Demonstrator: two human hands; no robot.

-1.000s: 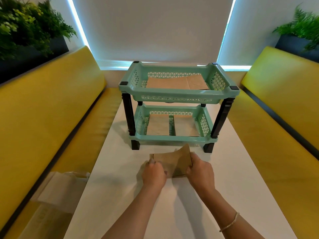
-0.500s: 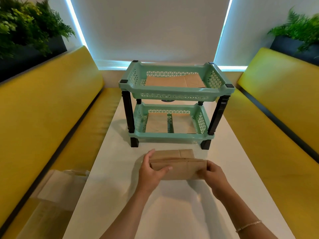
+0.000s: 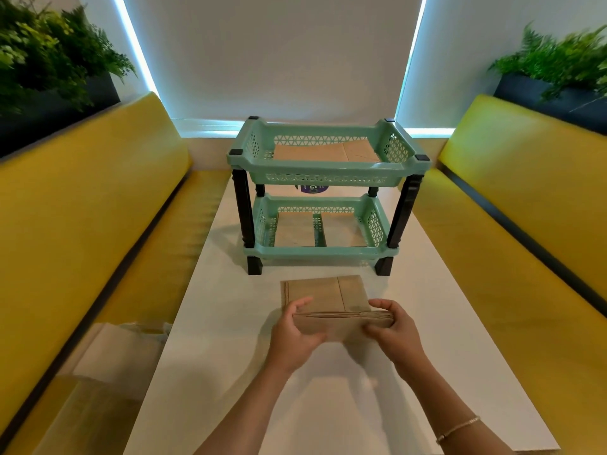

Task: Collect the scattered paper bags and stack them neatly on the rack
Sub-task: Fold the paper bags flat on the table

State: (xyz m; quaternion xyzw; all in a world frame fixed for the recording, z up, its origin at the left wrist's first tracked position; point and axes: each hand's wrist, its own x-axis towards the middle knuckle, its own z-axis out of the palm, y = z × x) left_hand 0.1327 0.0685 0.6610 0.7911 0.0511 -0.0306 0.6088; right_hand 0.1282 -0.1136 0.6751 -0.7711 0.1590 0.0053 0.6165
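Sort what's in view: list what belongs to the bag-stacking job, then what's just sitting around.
Job:
stack of paper bags, held by left hand and right hand
paper bag on the table
green rack, bags already on both tiers

Lying about:
yellow benches
plants
white table

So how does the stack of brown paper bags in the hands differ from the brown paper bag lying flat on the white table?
The stack of brown paper bags is several layers thick; the flat brown paper bag looks single. The stack is gripped by the left hand and right hand; the flat bag lies untouched, nearer the rack. Both are brown paper.
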